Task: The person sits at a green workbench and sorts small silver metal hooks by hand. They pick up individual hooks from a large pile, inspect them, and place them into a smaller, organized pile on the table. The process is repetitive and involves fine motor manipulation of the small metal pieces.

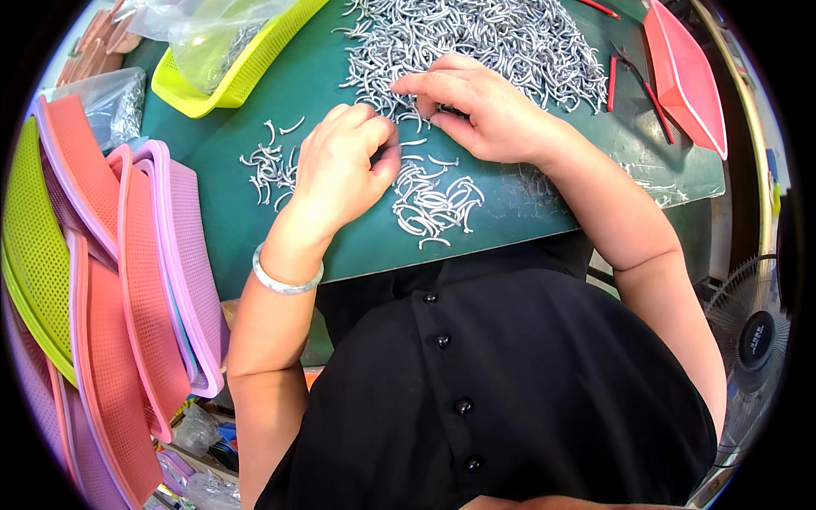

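Pieces, curved and silvery, lie in a large heap on the far part of the green table, with one small cluster near the front edge and another beside the left hand. That hand is curled, thumb near fingertips, while the right hand bends loosely at the heap's near edge; whether either grips a piece I cannot tell.
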The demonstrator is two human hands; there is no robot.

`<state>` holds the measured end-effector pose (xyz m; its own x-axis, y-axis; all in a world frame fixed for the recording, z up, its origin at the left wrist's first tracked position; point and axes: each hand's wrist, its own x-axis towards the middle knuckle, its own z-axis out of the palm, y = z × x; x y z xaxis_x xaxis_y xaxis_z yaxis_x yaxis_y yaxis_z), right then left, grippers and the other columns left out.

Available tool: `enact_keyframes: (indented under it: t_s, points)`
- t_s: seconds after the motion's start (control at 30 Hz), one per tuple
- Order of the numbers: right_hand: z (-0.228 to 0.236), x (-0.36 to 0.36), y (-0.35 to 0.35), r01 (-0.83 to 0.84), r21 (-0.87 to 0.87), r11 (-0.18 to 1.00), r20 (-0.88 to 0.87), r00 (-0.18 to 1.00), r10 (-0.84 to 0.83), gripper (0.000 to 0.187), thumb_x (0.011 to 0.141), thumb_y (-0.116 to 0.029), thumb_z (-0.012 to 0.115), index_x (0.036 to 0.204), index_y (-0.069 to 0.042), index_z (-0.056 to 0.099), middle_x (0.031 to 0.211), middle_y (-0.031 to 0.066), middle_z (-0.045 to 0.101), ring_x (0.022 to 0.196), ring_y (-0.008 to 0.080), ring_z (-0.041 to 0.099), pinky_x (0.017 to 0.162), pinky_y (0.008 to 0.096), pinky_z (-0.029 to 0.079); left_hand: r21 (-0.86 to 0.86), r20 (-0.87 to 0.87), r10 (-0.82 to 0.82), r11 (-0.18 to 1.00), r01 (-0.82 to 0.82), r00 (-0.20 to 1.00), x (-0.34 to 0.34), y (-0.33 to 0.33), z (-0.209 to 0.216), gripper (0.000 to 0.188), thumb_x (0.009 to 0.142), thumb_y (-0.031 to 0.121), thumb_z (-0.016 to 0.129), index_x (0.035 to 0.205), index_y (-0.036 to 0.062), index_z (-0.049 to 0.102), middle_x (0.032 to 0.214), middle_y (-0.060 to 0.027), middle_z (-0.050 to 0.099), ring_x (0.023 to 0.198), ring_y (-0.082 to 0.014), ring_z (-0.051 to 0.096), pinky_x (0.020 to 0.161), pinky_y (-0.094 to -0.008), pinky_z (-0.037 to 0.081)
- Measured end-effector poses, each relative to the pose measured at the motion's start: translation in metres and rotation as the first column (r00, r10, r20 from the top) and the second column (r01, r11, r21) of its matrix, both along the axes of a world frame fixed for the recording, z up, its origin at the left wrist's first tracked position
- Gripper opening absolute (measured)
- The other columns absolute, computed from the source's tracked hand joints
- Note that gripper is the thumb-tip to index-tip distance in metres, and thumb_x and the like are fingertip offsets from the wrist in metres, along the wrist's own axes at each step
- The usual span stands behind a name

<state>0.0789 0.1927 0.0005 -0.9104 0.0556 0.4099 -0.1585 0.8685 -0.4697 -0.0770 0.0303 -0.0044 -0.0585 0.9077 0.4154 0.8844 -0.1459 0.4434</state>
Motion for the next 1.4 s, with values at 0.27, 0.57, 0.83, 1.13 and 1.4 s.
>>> enact_keyframes:
  t_s: [0.27, 0.57, 0.83, 1.13, 1.4]
  points:
    - [0.004, 0.0, -0.005, 0.021, 0.105, 0.994, -0.026, 0.999, -0.018, 0.049, 0.074, 0.004, 0.062, 0.122, -0.006, 0.06, 0.087, 0.0044, 0.063, 0.092, 0.0254, 0.056, 0.086, 0.0389, 0.046, 0.061, -0.1, -0.048, 0.997, 0.054, 0.994, 0.001, -0.001, 0.003, 0.014, 0.066, 0.001, 0.071, 0.071, 0.0067, 0.059, 0.071, -0.0056, 0.053, 0.069, -0.0262, 0.054, 0.062, -0.0369, 0.047]
    - [0.003, 0.0, -0.005, 0.031, 0.056, 0.998, 0.014, 0.999, -0.031, 0.049, 0.075, 0.003, 0.062, 0.122, -0.004, 0.06, 0.087, 0.0049, 0.064, 0.09, 0.0255, 0.056, 0.085, 0.038, 0.046, 0.093, -0.158, -0.109, 0.988, 0.125, 0.981, -0.001, 0.0, 0.002, 0.013, 0.065, 0.005, 0.07, 0.069, 0.0087, 0.058, 0.072, -0.0041, 0.051, 0.071, -0.0236, 0.054, 0.062, -0.0362, 0.047]
    - [0.0, -0.002, -0.01, -0.018, 0.064, 0.998, -0.051, 0.998, 0.021, 0.049, 0.074, 0.003, 0.063, 0.122, -0.004, 0.059, 0.088, 0.0048, 0.064, 0.089, 0.0262, 0.057, 0.083, 0.0392, 0.047, 0.012, 0.116, -0.048, 0.999, 0.047, 0.992, -0.003, 0.0, -0.001, 0.014, 0.067, 0.011, 0.074, 0.075, 0.0075, 0.063, 0.072, -0.004, 0.056, 0.071, -0.0254, 0.056, 0.062, -0.037, 0.047]
    - [-0.007, -0.012, -0.014, 0.055, 0.135, 0.989, -0.132, 0.991, -0.037, 0.047, 0.074, 0.001, 0.066, 0.12, -0.006, 0.061, 0.085, 0.0056, 0.062, 0.088, 0.0266, 0.057, 0.08, 0.0392, 0.047, 0.001, 0.064, 0.048, 0.999, -0.048, 0.997, 0.002, 0.005, -0.009, 0.012, 0.072, 0.011, 0.076, 0.082, 0.0087, 0.069, 0.076, -0.0037, 0.06, 0.075, -0.0255, 0.058, 0.067, -0.0377, 0.05]
    - [-0.008, -0.011, -0.014, 0.054, 0.119, 0.991, -0.119, 0.992, -0.04, 0.046, 0.075, 0.001, 0.066, 0.12, -0.006, 0.06, 0.084, 0.0058, 0.061, 0.086, 0.0262, 0.057, 0.08, 0.039, 0.046, -0.085, 0.17, 0.071, 0.995, -0.057, 0.983, 0.002, 0.001, -0.004, 0.012, 0.071, 0.008, 0.074, 0.081, 0.0082, 0.068, 0.073, -0.0024, 0.06, 0.074, -0.0233, 0.059, 0.065, -0.0364, 0.05]
